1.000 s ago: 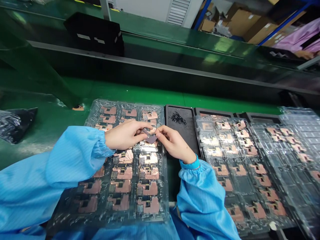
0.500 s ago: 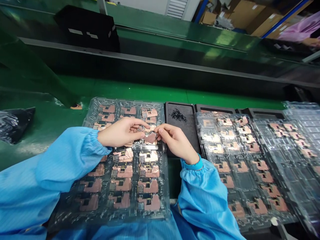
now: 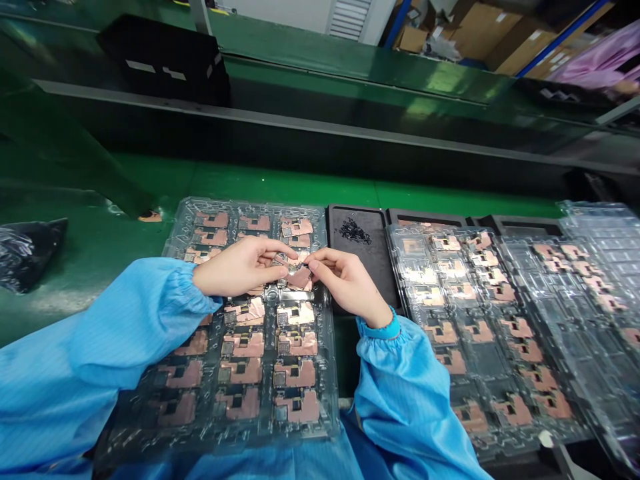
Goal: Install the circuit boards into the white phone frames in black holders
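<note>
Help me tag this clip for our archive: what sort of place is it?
Most likely an electronics factory assembly line. Clear trays hold rows of small copper-clad circuit boards, a green conveyor belt runs behind the bench, and the left hand and right hand, in blue cleanroom sleeves, pinch one board.

We wore light blue sleeves (image 3: 125, 333) with fine stripes. The bench (image 3: 280, 183) was bright green. The board (image 3: 300, 277) between our left hand (image 3: 240, 267) and right hand (image 3: 347, 283) was copper-pink with a silvery patch. The boards (image 3: 295, 373) in the clear tray (image 3: 186, 215) by the front edge showed copper-pink, black and grey. A black tray (image 3: 373, 267) beside it carried black flecks (image 3: 354, 231). Near the far edge we saw a black box (image 3: 165, 63) with white labels (image 3: 140, 66), and at the left edge a glossy black bag (image 3: 25, 250).
</note>
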Available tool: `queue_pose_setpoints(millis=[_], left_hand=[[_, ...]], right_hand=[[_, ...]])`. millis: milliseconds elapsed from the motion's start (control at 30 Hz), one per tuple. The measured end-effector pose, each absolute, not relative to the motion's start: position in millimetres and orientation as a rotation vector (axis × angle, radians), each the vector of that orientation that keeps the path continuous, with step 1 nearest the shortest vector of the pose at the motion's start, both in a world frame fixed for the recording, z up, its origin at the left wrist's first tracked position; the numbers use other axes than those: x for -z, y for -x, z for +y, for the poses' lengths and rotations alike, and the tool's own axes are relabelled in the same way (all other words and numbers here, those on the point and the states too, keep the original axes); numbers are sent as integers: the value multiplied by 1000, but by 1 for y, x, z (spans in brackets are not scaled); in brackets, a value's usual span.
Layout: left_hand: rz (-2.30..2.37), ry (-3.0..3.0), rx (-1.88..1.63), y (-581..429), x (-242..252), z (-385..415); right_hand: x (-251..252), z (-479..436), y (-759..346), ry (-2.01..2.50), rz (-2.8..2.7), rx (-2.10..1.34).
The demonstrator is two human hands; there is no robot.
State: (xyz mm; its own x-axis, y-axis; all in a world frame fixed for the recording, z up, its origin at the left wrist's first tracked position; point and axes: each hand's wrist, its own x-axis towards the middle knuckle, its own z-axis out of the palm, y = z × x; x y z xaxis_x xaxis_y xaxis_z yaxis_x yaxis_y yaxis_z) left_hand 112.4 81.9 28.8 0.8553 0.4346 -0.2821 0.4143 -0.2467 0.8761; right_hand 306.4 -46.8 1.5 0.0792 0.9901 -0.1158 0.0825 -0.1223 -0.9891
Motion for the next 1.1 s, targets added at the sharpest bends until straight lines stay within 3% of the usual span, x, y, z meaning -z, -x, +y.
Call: queue_pose_setpoints(millis=[300, 567, 1100], left_hand=[[651, -1821, 13, -111, -31, 77], [667, -1828, 6, -113, -24, 70], [721, -1717, -212, -108, -34, 57]], right_hand=[[-14, -56, -306, 1609, -1688, -507], [-11, -59, -302, 1742, -1909, -331], [-9, -53, -274, 1635, -1195, -708]])
